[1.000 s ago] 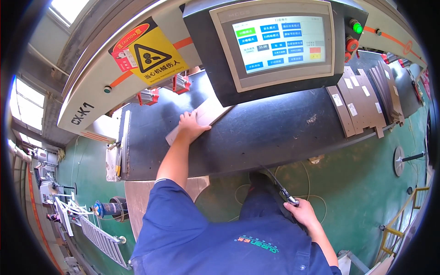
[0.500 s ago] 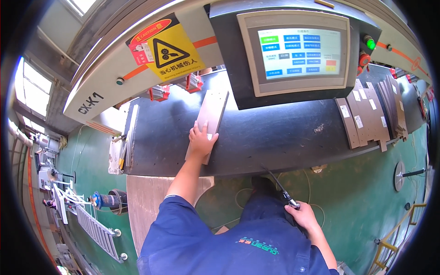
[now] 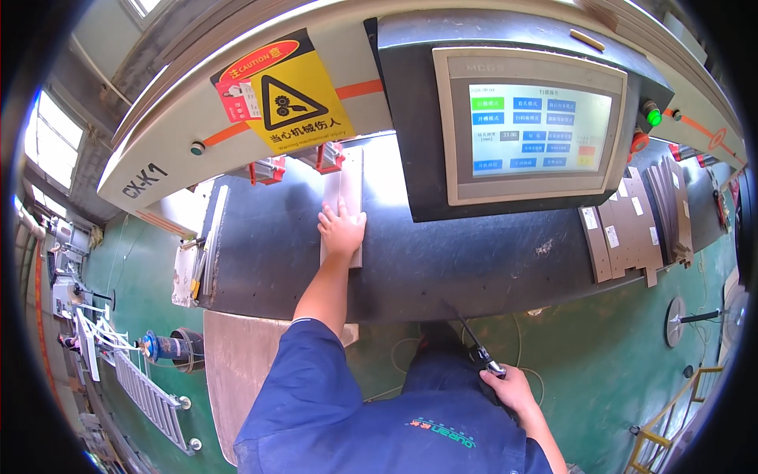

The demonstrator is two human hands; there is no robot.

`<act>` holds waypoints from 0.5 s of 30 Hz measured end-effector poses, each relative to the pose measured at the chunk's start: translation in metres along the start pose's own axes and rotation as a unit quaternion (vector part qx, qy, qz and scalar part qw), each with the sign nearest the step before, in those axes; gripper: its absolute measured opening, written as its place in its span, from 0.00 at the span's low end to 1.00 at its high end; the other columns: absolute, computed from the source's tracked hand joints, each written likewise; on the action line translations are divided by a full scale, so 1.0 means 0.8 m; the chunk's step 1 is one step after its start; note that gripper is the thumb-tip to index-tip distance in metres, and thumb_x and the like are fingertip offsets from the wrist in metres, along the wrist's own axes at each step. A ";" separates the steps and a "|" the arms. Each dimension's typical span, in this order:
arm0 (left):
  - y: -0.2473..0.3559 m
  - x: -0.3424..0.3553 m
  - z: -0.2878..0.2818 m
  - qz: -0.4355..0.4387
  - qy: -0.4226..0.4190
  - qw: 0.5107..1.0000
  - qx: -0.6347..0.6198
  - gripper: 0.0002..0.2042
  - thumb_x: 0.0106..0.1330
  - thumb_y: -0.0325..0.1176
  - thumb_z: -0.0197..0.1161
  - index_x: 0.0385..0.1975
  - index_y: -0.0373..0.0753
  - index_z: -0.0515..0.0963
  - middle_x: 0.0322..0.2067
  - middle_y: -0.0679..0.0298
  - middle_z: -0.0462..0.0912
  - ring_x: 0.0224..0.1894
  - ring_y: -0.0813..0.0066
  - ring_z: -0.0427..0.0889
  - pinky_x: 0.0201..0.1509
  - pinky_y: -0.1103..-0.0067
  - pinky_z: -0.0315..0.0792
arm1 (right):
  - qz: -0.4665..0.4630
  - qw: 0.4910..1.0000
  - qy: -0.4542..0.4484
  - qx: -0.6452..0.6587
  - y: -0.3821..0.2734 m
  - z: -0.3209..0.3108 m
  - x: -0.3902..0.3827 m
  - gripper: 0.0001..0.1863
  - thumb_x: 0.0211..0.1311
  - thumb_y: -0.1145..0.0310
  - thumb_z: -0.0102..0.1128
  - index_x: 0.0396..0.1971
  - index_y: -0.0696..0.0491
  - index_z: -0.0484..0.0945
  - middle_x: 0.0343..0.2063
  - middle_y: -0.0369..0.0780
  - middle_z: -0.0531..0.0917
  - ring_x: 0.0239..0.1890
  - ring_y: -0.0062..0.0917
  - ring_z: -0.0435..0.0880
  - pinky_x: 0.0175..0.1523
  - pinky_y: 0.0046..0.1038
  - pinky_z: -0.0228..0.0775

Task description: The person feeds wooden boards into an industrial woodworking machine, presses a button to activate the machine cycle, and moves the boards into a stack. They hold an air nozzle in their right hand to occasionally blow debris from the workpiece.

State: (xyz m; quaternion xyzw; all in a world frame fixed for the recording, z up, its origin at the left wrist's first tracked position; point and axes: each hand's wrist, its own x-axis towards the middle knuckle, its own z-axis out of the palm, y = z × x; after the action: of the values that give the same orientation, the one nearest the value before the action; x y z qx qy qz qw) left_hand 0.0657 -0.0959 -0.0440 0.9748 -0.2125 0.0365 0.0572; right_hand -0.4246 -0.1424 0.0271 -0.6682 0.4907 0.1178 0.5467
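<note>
My left hand (image 3: 342, 229) lies spread on a long narrow brownish board (image 3: 350, 178), fingers stretched forward over its face. The board rests flat on the dark machine table (image 3: 458, 261), its far end close to the red-and-silver clamps (image 3: 324, 159) under the machine's beam. Low on the right, my right hand (image 3: 509, 387) is wrapped round an air blow gun (image 3: 491, 365). Its long thin nozzle points up and left toward the table's front edge. Part of the grip is hidden by my fingers.
A control screen (image 3: 537, 130) hangs over the table, beside a warning sign (image 3: 296, 99) on the beam. Several brown boards (image 3: 632, 229) with white labels lie at the table's right. A ladder-like metal frame (image 3: 150, 395) and a round-based stand (image 3: 675, 322) are on the green floor.
My left hand has moved farther in with the board, which now lies straighter and nearer the clamps. The right hand still grips the air blow gun. The whole view has shifted slightly.
</note>
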 end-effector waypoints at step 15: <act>0.015 0.055 -0.013 -0.014 -0.085 0.996 -0.002 0.38 0.68 0.58 0.48 0.74 0.45 0.50 0.73 0.43 0.46 0.73 0.38 0.49 0.75 0.57 0.44 | 0.033 0.999 -0.004 0.000 -0.014 0.006 0.024 0.21 0.57 0.49 0.66 0.31 0.55 0.82 0.26 0.45 0.84 0.32 0.36 0.84 0.42 0.33 0.72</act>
State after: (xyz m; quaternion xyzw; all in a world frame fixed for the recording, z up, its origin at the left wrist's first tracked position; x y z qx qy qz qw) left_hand 0.1000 -0.1236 -0.0283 0.9772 -0.2030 -0.0473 0.0411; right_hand -0.4042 -0.1496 0.0189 -0.6510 0.5103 0.1385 0.5447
